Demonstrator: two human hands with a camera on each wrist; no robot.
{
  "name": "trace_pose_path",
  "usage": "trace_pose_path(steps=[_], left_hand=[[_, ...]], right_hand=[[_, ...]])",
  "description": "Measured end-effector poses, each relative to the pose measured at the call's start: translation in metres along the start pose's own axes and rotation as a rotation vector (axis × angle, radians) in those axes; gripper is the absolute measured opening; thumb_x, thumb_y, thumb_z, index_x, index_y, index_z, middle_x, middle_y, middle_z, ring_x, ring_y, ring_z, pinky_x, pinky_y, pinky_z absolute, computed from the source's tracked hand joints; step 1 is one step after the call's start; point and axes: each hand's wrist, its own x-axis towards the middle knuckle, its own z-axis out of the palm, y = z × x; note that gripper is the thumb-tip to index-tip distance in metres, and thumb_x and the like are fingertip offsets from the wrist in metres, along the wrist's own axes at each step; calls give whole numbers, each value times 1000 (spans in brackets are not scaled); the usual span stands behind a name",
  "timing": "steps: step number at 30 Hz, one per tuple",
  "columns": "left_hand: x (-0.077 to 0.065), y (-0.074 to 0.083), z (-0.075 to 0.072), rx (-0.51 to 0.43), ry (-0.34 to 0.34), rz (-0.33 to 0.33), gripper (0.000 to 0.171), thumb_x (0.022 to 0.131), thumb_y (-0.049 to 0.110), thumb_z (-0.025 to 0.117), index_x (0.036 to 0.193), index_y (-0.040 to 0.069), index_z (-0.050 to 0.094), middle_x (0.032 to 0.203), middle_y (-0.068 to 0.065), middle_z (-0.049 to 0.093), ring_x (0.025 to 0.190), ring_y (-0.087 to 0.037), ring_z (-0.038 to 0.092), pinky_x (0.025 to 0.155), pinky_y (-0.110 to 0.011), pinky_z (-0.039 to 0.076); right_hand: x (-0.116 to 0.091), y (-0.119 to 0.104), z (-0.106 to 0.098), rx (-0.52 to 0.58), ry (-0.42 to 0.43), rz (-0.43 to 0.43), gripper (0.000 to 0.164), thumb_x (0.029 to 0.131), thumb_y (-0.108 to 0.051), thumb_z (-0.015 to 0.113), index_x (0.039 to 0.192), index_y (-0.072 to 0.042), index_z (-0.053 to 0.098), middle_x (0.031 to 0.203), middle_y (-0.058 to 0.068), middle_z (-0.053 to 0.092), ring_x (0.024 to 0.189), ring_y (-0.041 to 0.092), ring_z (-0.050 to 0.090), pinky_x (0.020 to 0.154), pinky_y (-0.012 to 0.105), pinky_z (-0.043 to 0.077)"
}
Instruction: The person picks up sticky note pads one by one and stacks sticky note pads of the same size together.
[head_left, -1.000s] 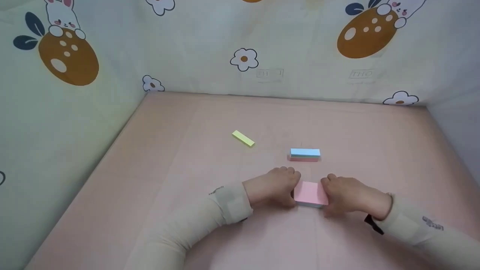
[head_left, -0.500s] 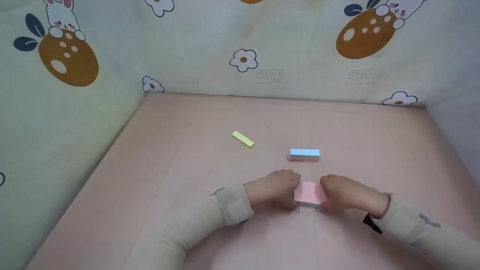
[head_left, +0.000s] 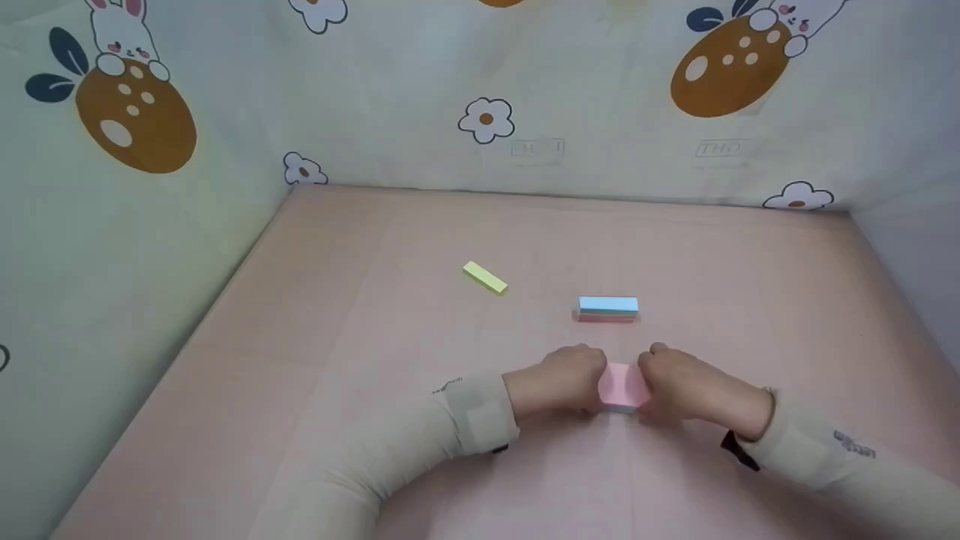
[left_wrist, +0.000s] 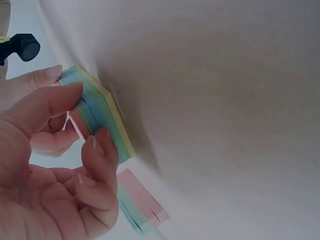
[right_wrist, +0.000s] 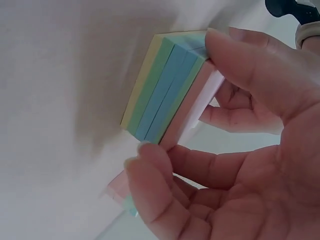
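A thick stack of square sticky notes (head_left: 624,386), pink on top, lies between my two hands on the pink tabletop. My left hand (head_left: 566,381) grips its left side with thumb and fingers, and my right hand (head_left: 681,384) grips its right side the same way. Seen from the left wrist, the stack's edge (left_wrist: 106,117) shows pink, green, blue and yellow layers under the thumb and fingertips. The right wrist view shows the same bands along the stack (right_wrist: 167,90), yellow lowest. Parts of both sides are hidden by the fingers.
Just behind the hands stands a narrow stack of sticky strips (head_left: 607,306), blue on top and pink at the bottom. A thin yellow sticky strip pad (head_left: 485,277) lies slanted farther back on the left. Printed cloth walls (head_left: 405,120) border the tabletop.
My left hand has shifted a little to the right and covers more of the stack's left side. My right hand has edged slightly left. The other two pads lie where they were.
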Motion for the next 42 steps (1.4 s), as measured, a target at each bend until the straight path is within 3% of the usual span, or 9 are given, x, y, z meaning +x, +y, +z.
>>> trace_pose_path(steps=[4, 10, 13, 16, 22, 26, 42], left_hand=[[-1, 1, 0, 15, 6, -7, 29, 74, 15, 73, 99, 12, 60, 78, 2, 53, 69, -13, 49, 61, -23, 40], [-2, 2, 0, 11, 8, -3, 30, 75, 16, 73, 102, 12, 60, 79, 2, 54, 70, -13, 50, 62, -23, 41], [-3, 2, 0, -3, 4, -7, 31, 75, 15, 72, 103, 12, 59, 79, 2, 54, 70, -13, 50, 62, -23, 41], [-3, 2, 1, -16, -1, -12, 30, 76, 14, 72, 103, 12, 58, 79, 2, 54, 70, -13, 50, 61, -23, 41], [-2, 3, 2, -2, -3, -15, 29, 76, 13, 71, 101, 11, 58, 79, 2, 53, 69, -13, 48, 61, -23, 40], [-1, 2, 2, 2, -9, -14, 29, 75, 12, 71, 100, 10, 57, 77, 1, 53, 67, -13, 47, 59, -23, 39], [-2, 4, 3, 31, -5, -3, 25, 75, 10, 70, 98, 10, 60, 75, 0, 51, 67, -13, 46, 58, -23, 38]], right_hand=[[-1, -1, 0, 47, -32, 14, 34, 72, -6, 70, 98, 6, 52, 71, 7, 48, 63, 20, 44, 58, 31, 38], [-2, -2, 0, 96, -76, 43, 59, 74, -4, 69, 122, 13, 41, 77, 10, 51, 67, 21, 46, 61, 33, 40], [-2, 0, -2, 110, -92, 43, 64, 73, -4, 69, 126, 14, 38, 82, 12, 53, 70, 22, 47, 63, 35, 41], [-1, 4, -4, 146, -110, 43, 61, 72, -3, 69, 125, 13, 41, 83, 11, 55, 71, 22, 47, 63, 33, 40], [1, 10, -7, 243, -101, 10, 36, 70, 0, 66, 105, 3, 55, 71, 3, 52, 63, 17, 46, 57, 28, 36], [0, 11, -6, 280, -98, -3, 33, 69, 1, 64, 101, 1, 56, 70, 2, 51, 63, 16, 45, 58, 28, 35], [3, 8, -2, 226, -97, 49, 26, 69, 3, 60, 94, 2, 53, 73, 6, 50, 63, 18, 45, 57, 29, 36]])
